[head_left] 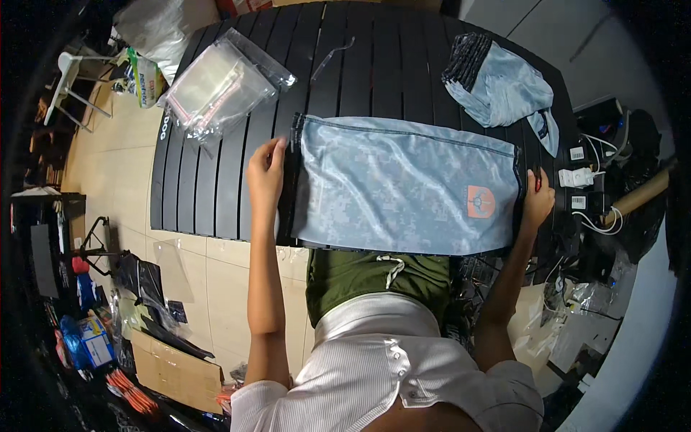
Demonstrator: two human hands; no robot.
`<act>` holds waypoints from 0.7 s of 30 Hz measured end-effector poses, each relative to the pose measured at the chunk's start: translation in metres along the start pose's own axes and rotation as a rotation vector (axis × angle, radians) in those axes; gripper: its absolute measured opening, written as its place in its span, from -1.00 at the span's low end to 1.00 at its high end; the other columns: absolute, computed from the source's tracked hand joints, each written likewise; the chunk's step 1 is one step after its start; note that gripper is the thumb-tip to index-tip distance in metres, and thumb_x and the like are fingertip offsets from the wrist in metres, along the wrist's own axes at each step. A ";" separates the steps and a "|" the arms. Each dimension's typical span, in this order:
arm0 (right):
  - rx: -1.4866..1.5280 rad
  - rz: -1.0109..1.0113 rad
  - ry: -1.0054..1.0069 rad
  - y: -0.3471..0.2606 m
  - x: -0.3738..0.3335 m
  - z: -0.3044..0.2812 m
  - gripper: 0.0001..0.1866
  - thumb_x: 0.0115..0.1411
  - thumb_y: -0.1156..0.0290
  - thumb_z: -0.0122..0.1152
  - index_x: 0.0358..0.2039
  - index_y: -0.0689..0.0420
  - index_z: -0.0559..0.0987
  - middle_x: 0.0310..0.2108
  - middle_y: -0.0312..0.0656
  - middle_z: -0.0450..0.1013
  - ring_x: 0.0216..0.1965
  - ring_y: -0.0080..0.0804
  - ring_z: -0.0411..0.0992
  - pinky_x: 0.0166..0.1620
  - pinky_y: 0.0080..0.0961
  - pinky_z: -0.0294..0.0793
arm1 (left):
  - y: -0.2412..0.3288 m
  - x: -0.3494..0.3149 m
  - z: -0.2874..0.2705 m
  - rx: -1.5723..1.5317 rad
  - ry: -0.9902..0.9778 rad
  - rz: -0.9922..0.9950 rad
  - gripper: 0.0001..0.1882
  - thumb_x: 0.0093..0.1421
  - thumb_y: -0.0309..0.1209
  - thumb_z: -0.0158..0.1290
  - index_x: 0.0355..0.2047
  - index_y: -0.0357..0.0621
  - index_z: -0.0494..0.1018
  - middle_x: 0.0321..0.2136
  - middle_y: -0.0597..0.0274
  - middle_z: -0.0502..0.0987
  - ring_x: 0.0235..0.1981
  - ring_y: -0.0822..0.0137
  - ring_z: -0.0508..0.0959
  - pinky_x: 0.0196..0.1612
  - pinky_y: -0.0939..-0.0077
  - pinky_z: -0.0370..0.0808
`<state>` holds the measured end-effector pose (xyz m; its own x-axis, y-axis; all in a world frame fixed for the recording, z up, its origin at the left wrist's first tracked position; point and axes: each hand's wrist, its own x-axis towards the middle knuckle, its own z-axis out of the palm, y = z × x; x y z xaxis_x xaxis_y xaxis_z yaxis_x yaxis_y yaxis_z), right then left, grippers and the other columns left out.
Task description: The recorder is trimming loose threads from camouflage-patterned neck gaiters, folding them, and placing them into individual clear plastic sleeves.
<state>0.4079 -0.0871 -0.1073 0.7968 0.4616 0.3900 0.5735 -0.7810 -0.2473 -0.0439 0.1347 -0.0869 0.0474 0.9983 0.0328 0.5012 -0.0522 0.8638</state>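
Note:
A light blue camouflage cloth piece (403, 187) lies flat along the table's near edge. It has dark bands at both ends and an orange emblem near its right end. Beside its left band is my left hand (265, 173), thumb and fingertips drawn together; whatever they pinch is too small to make out. At the right band, my right hand (538, 205) is closed around a small black-and-red tool (538, 180), mostly covered by the fingers. A second, similar cloth piece (500, 86) lies crumpled at the far right, its black gathered band turned up.
The black slatted table (345, 86) carries clear plastic bags (223, 83) at the far left and a thin clear strip (332, 56). White plugs and cables (579, 178) crowd the right edge. On the floor at lower left sit a cardboard box (176, 371) and assorted packages.

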 end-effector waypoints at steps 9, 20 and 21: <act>0.262 -0.082 0.126 -0.024 -0.009 -0.025 -0.61 0.07 0.14 0.16 -0.16 0.11 0.48 -0.44 -0.05 0.38 -0.40 -0.20 0.34 -0.28 -0.38 0.33 | 0.005 0.029 0.017 -0.254 0.023 0.011 -0.80 0.03 -0.38 0.14 -0.40 -0.28 0.53 -0.54 0.27 0.55 -0.49 0.58 0.46 -0.40 0.73 0.36; 1.040 -0.110 -0.432 -0.123 -0.067 -0.040 -0.83 0.17 0.40 0.00 -0.22 0.14 0.36 -0.59 -0.48 0.19 -0.67 -0.83 0.03 -0.64 -0.81 0.01 | 0.052 -0.023 0.002 -0.890 -0.217 -0.309 -0.80 0.12 -0.42 0.05 -0.33 -0.36 0.45 -0.49 0.13 0.52 -0.45 0.40 0.54 -0.31 0.63 0.49; 1.121 -0.048 -0.500 -0.140 -0.080 -0.044 -0.84 0.17 0.41 -0.01 -0.24 0.13 0.34 -0.60 -0.48 0.18 -0.67 -0.83 0.04 -0.62 -0.82 0.02 | 0.057 -0.028 0.004 -0.913 -0.256 -0.294 -0.80 0.14 -0.42 0.03 -0.34 -0.37 0.44 -0.46 0.09 0.52 -0.40 0.33 0.56 -0.25 0.55 0.52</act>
<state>0.2556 -0.0330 -0.0648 0.6143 0.7830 0.0975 0.2536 -0.0789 -0.9641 -0.0135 0.1035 -0.0409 0.2672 0.9275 -0.2613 -0.3295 0.3427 0.8797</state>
